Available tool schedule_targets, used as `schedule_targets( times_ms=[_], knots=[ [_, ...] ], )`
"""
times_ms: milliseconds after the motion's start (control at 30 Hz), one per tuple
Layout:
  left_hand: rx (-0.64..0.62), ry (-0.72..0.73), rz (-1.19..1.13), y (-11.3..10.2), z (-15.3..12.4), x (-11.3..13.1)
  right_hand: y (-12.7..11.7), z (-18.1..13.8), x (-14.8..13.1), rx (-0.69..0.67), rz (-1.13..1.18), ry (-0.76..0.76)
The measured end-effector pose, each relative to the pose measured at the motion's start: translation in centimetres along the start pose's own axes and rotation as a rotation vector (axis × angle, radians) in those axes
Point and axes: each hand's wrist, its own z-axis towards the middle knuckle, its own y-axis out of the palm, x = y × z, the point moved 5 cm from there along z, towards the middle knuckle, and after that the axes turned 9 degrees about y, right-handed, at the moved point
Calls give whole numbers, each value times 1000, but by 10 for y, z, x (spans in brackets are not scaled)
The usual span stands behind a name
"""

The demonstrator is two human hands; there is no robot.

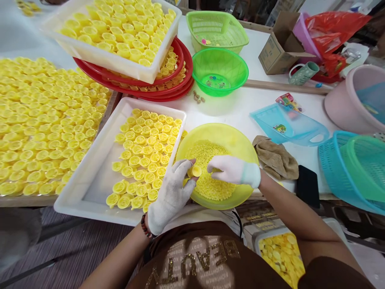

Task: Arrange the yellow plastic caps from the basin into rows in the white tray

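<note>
My left hand (176, 188), in a white glove with bare fingertips, grips a small yellow plastic cup (196, 171) by its sides, its round opening facing up. Just right of it my right hand (225, 168), also gloved, has its fingers drawn together; what they hold, if anything, is hidden. Both hands are above a yellow bowl (222, 132) that contains many tiny yellow pellets (215, 192). Against the bowl's left side stands a white tray (90, 200) with rows of similar yellow cups (147, 150), their tops showing a segmented pattern.
More yellow cups (45, 128) cover the table at left. A second white tray (162, 52) rests on stacked red trays (188, 76). Behind the bowl stand a green basin (221, 60) and a green basket (216, 20). A blue scoop (288, 124), brown cloth (275, 156) and phone (307, 186) lie right.
</note>
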Motion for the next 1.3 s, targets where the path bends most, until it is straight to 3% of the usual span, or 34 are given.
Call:
schedule_targets(
  times_ms=[133, 300, 500, 667, 800, 1000, 1167, 1300],
  knots=[
    [-28, -21, -20, 7, 1, -1, -17, -11, -22, 187, 65, -160],
    [-33, -94, -157, 12, 5, 2, -19, -9, -40, 238, 43, -198],
    [19, -215, -354, 17, -1, -8, -30, -20, -21, 291, 61, -109],
    [1, -228, -401, 20, 4, -3, -25, -28, -3, 286, 61, 5],
    [-15, -228, -414, 23, 10, 5, -15, -29, -17, 306, 149, -3],
    [-12, -295, -475, 27, 14, 9, -6, -30, -18, 435, 31, 18],
    [60, -319, -488, 36, 19, 6, -2, -36, -15, 412, 21, -105],
    [85, -315, -387, 40, 23, -1, -7, -40, -11, 401, 3, -95]
  ],
)
